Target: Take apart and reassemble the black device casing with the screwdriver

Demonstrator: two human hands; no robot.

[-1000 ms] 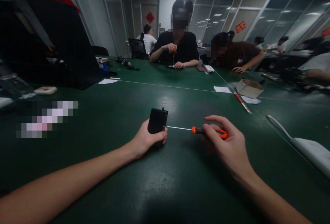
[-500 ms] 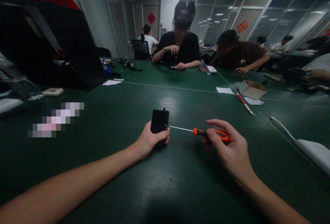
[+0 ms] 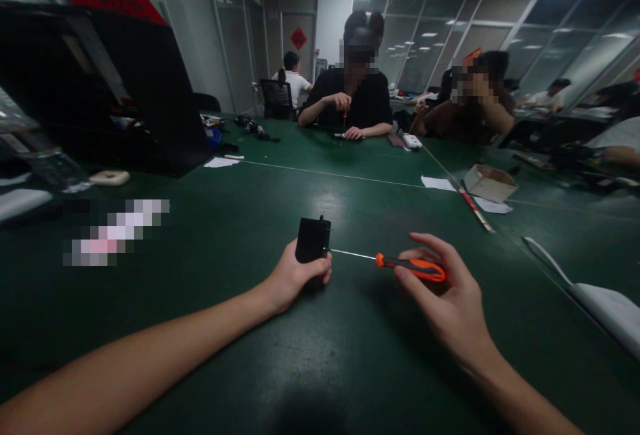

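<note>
Gripped in my left hand point(image 3: 295, 276) is a small black box-shaped device point(image 3: 313, 240), held upright over the table with a short stub on its top edge. My thumb lies across its lower front. An orange-and-black screwdriver point(image 3: 413, 267) lies level in my right hand point(image 3: 450, 295), its handle between the thumb and the fingers, the index finger lifted off above it. The thin metal shaft points left, and its tip meets the device's right side. Whether the tip sits in a screw is too small to tell.
On the green table point(image 3: 240, 361), a cardboard box point(image 3: 490, 183) and paper sheets point(image 3: 437, 183) lie to the right. A large dark case point(image 3: 150, 101) stands at the left. Opposite, a co-worker point(image 3: 350, 98) in black holds another screwdriver; a second person point(image 3: 467, 108) sits beside them.
My right thumb has shifted down and back along the handle, exposing more of it. The tip stays at the device. The second person across the table has raised a hand to the head.
</note>
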